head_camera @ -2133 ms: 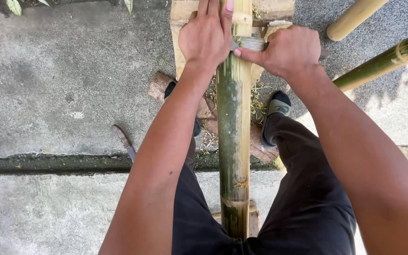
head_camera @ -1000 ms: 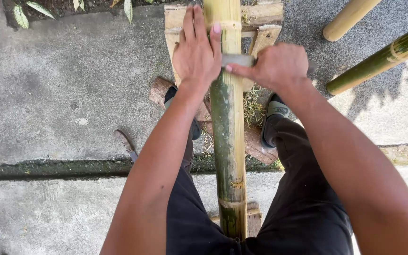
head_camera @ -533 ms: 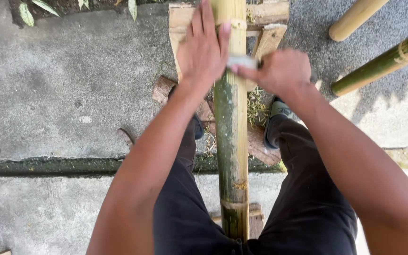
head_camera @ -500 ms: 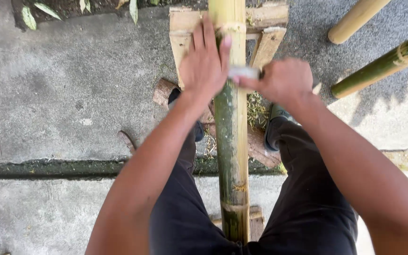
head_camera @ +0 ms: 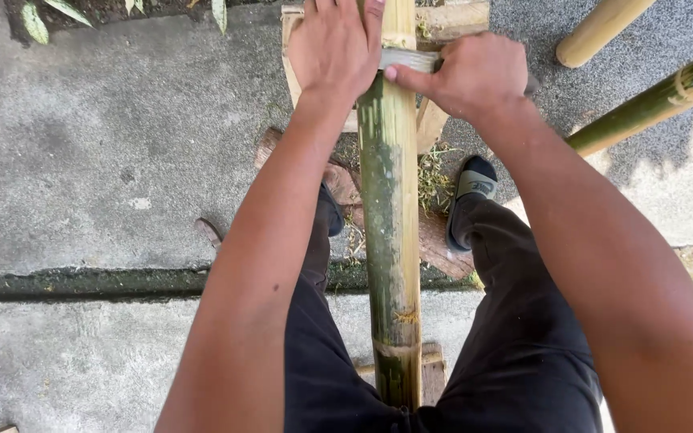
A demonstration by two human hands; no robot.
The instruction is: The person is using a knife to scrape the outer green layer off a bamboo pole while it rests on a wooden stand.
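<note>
The ground is grey, weathered concrete paving (head_camera: 106, 152), outdoors, crossed left to right by a dark, mossy seam (head_camera: 122, 282); a few green leaves (head_camera: 38, 20) lie at the far left edge. A long green bamboo pole with a scraped, paler far section (head_camera: 391, 208) runs from between the person's black-trousered legs (head_camera: 515, 353) away to a pale wooden trestle (head_camera: 435, 20) at the far edge. The left hand (head_camera: 334, 48) lies flat and open on the left side of the pole, fingers stretched away. The right hand (head_camera: 471, 76) is clenched around the handle of a flat grey metal blade (head_camera: 411, 58), which lies crosswise on the pole, just beside the left hand. A second green bamboo pole (head_camera: 651, 100) and a tan one (head_camera: 599, 32) lie far right.
</note>
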